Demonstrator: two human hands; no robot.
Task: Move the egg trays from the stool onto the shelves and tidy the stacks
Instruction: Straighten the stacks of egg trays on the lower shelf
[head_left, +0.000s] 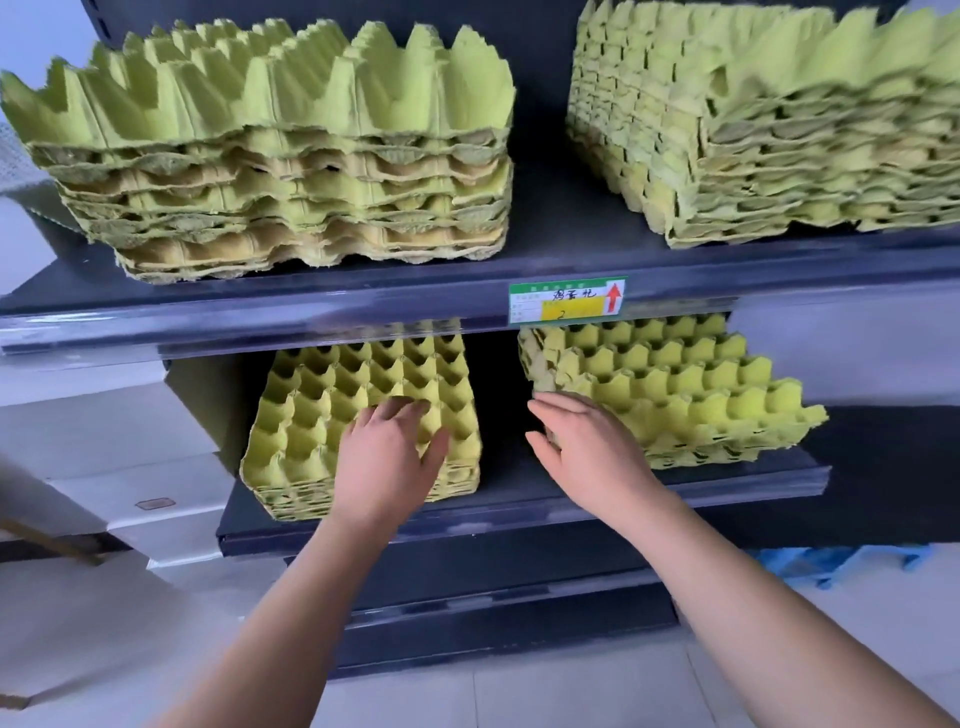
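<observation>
Gap between left stack (311, 415) and right stack (701, 395). Left hand (389, 452) flat on one; right hand (592, 447) seemingly cupping the other's ragged yellow-green corner.

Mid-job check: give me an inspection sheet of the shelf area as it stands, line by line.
Surface: dark upper shelf and lower shelf, both carrying egg trays.
Job's things: upper left stack, layers uneven; upper right stack, set at an angle; lower left stack, fairly square; lower right stack, turned askew. Stool not in view.
Clutter: nothing seen.
Hands: left hand rests flat on the lower left stack; right hand touches the lower right stack's near left corner, fingers straight.
Cables: nothing seen.
Surroundings: price label on the upper shelf's edge; white units at left; blue item low at right; tiled floor.
</observation>
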